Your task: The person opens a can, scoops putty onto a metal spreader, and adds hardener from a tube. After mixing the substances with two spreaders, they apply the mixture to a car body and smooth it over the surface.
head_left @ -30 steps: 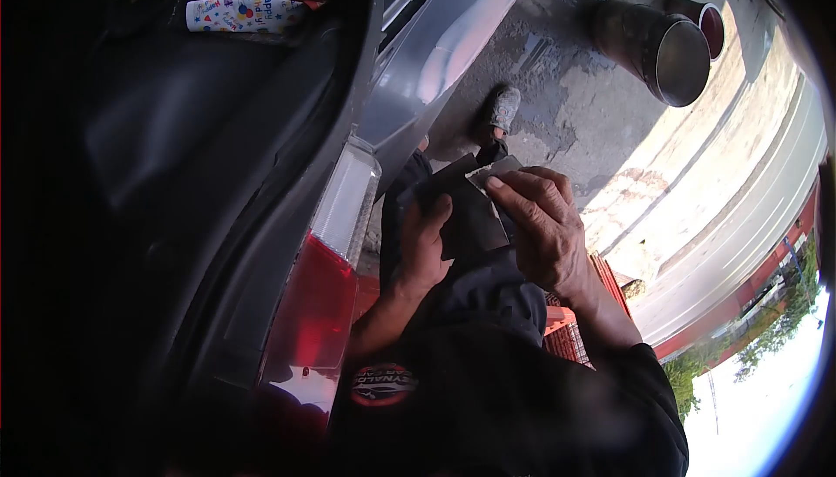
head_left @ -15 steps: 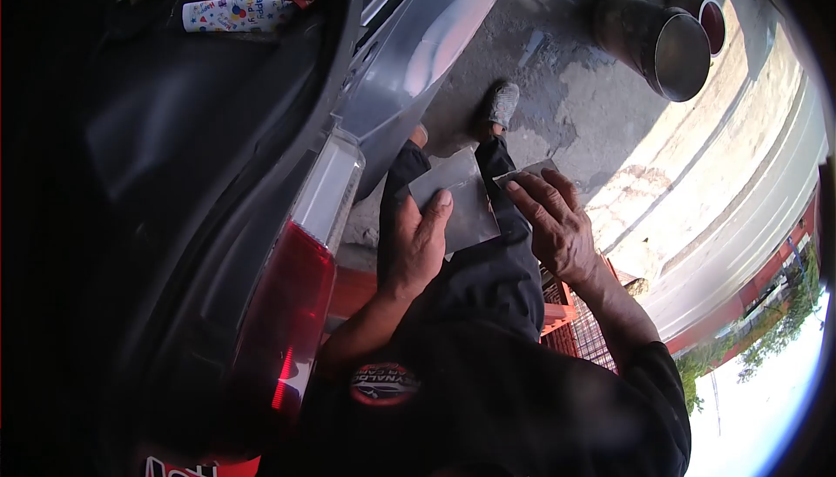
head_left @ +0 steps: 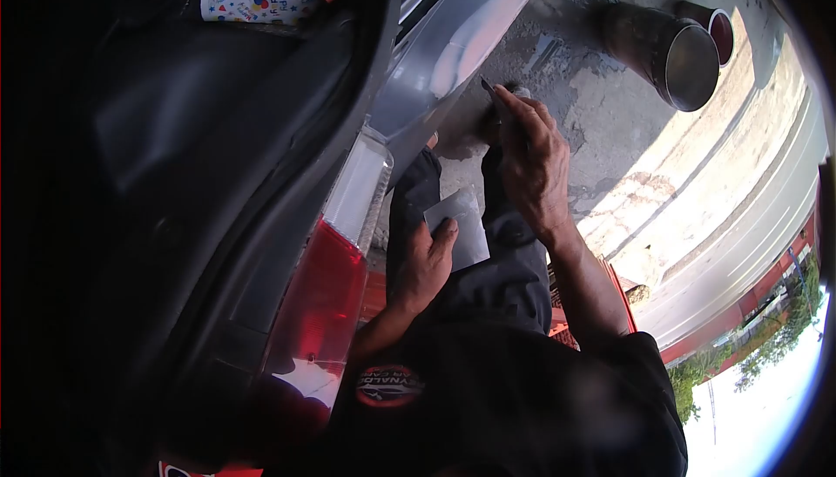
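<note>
My left hand (head_left: 425,263) is closed on a flat grey plate (head_left: 461,226), its thumb lying across the near face. Farther up, my right hand (head_left: 535,155) pinches a thin flat scraper (head_left: 488,85), seen nearly edge-on, close to the grey car panel (head_left: 418,76). A pale, pinkish-white patch (head_left: 488,28) runs along that panel. Whether the scraper touches the panel cannot be made out. Below the panel is the red and clear tail light (head_left: 322,277), left of my left hand.
The open trunk's dark trim (head_left: 218,146) fills the left side, with a printed cup (head_left: 252,6) inside. Two round containers, one dark (head_left: 692,67) and one reddish (head_left: 721,37), lie at the upper right. Red metalwork (head_left: 618,290) stands beside my right forearm.
My right hand has moved up and left with the scraper, away from the plate and toward the panel. The plate in my left hand sits slightly lower. The view has shifted a little.
</note>
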### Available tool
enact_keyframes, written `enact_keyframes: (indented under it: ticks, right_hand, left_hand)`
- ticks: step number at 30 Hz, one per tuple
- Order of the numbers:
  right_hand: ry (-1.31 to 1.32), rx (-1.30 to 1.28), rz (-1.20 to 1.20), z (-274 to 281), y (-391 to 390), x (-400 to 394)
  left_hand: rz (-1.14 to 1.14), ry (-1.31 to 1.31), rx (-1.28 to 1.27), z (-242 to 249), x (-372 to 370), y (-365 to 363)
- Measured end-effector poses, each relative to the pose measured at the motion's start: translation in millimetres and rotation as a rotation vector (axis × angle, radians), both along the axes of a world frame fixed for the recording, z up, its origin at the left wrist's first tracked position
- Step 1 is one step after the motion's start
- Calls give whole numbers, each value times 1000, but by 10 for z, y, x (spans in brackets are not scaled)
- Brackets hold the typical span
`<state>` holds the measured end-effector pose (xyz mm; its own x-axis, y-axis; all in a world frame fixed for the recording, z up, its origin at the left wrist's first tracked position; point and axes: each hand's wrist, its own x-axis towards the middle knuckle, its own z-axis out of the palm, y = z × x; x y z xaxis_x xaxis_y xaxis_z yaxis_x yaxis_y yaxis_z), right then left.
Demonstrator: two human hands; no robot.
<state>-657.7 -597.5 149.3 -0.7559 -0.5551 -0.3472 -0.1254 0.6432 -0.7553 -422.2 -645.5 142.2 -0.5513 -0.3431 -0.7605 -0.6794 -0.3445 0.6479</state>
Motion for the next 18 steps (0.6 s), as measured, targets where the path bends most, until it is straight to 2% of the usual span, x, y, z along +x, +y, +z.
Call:
enact_keyframes:
  ticks: [4,8,12,18]
  right_hand:
    - [213,170,-31,-125,-398,154]
    - [334,150,38,-206,-478,241]
    - [370,324,187,-140,-504,323]
    - [298,359,258,-78,-524,504]
  left_hand:
    - [101,-3,38,22,-61,-23]
    - [129,-39,140,38,-32,-78]
    - [181,4,177,52,-39,-85]
    - [234,30,217,-16,50,-49]
